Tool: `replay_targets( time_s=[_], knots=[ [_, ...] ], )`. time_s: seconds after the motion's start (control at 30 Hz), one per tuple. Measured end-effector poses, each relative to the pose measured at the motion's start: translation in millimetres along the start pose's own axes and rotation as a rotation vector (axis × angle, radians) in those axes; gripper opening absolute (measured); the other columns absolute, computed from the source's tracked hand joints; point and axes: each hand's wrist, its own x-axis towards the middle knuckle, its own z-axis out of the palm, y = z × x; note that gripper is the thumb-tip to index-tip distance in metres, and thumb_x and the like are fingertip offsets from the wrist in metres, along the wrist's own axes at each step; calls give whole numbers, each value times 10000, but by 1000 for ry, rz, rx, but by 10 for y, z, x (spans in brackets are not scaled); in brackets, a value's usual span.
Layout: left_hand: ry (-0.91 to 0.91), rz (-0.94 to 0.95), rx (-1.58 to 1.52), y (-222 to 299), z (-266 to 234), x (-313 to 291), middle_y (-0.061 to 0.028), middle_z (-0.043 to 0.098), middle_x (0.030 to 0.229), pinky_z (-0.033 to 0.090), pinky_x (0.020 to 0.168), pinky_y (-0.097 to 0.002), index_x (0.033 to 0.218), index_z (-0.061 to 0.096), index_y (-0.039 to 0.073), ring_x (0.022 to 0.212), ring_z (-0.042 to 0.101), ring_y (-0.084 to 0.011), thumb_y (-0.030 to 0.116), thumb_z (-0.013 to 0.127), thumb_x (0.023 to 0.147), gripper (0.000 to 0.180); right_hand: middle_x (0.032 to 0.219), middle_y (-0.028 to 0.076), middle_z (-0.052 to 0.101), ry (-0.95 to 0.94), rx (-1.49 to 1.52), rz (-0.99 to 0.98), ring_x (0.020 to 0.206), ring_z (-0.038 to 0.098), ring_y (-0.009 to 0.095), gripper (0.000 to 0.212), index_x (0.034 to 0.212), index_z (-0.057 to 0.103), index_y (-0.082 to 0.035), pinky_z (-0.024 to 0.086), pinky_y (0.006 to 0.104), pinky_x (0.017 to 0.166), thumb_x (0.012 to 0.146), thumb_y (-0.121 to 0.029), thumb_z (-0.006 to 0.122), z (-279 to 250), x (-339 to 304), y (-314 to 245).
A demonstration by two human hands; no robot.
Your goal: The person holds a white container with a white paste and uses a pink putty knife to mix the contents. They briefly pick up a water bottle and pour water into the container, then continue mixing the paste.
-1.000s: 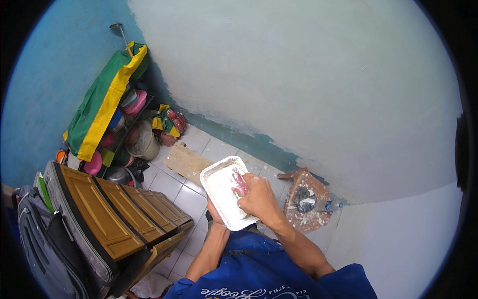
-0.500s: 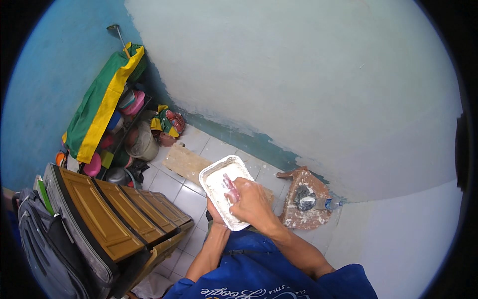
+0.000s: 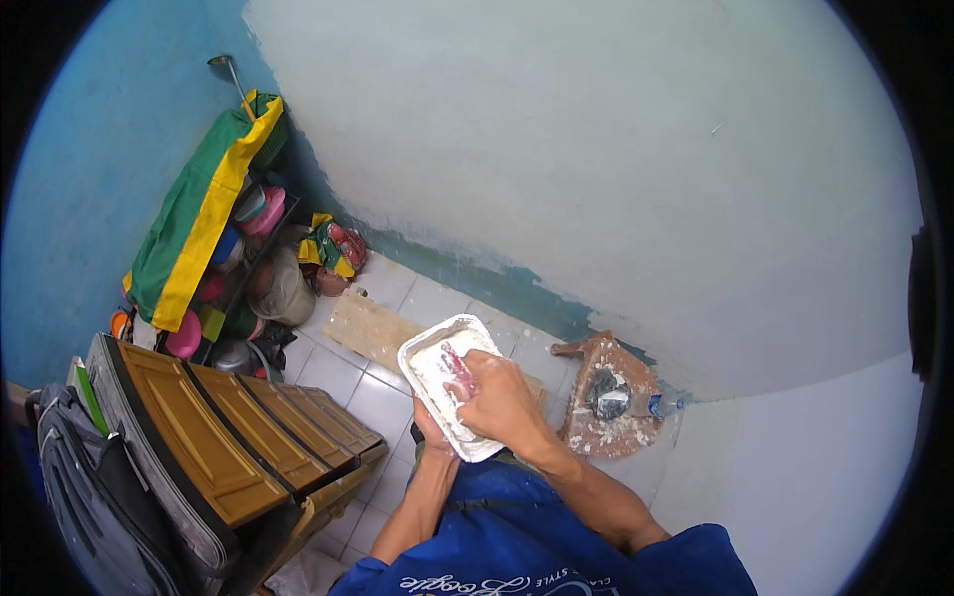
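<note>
A white rectangular plastic tray [image 3: 409,350] holds thick white paste [image 3: 427,360]. My left hand [image 3: 433,429] grips the tray from beneath at its left side; most of its fingers are hidden below. Over the tray, my right hand [image 3: 499,397] is closed around a small pinkish-red tool [image 3: 459,372] smeared with white. The tool's tip sits in or just over the paste; its exact kind is not clear.
A part-coated wall [image 3: 596,169] rises ahead. On the tiled floor lie a spattered board [image 3: 370,328] and a brown, paste-covered piece [image 3: 621,427] bearing a dark bundle [image 3: 608,393]. Left stand a wooden drawer cabinet [image 3: 214,422], a grey backpack [image 3: 94,487] and a covered rack [image 3: 199,214].
The right hand and its tool have shifted slightly within the tray. The left hand keeps its hold, and the tray sits marginally lower in the picture.
</note>
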Motion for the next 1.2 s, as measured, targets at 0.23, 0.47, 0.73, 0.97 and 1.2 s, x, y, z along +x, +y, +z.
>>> replay_targets(
  time_s=[0.23, 0.47, 0.73, 0.97, 1.2],
  knots=[
    [74, -12, 36, 31, 98, 0, -149, 544, 1412, 449, 1080, -424, 1473, 423, 46, 1264, 558, -294, 494, 332, 1039, 630, 862, 216, 624, 117, -144, 22, 826, 620, 449, 184, 946, 679, 41, 474, 495, 716, 792, -56, 648, -267, 14, -16],
    [198, 9, 80, -49, 13, 31, -147, 540, 1414, 443, 1083, -419, 1471, 420, 40, 1269, 550, -296, 484, 337, 1053, 615, 944, 174, 614, 175, -352, 31, 859, 651, 405, 301, 1089, 720, -17, 507, 509, 734, 809, -53, 613, -55, -105, 7],
    [121, -24, 47, 30, 165, 49, -132, 585, 1351, 464, 1057, -415, 1439, 465, 53, 1218, 583, -271, 497, 342, 1044, 607, 942, 211, 616, 58, -176, 48, 844, 627, 450, 269, 1011, 689, 29, 492, 518, 742, 770, -75, 634, -119, -132, -29],
    [98, -47, 45, 30, 175, 35, -152, 557, 1390, 470, 1052, -437, 1459, 436, 42, 1217, 581, -292, 527, 323, 1042, 650, 912, 266, 647, 14, -50, 68, 872, 633, 473, 205, 882, 676, 47, 498, 515, 776, 724, -83, 671, -68, 43, -53],
    [126, -55, -27, 82, 168, 4, -148, 585, 1346, 491, 1029, -434, 1446, 452, 48, 1180, 606, -295, 490, 340, 1037, 613, 896, 282, 643, 44, 3, 107, 862, 623, 487, 209, 876, 646, 69, 487, 498, 755, 730, -78, 678, -93, -22, 55]
  ],
)
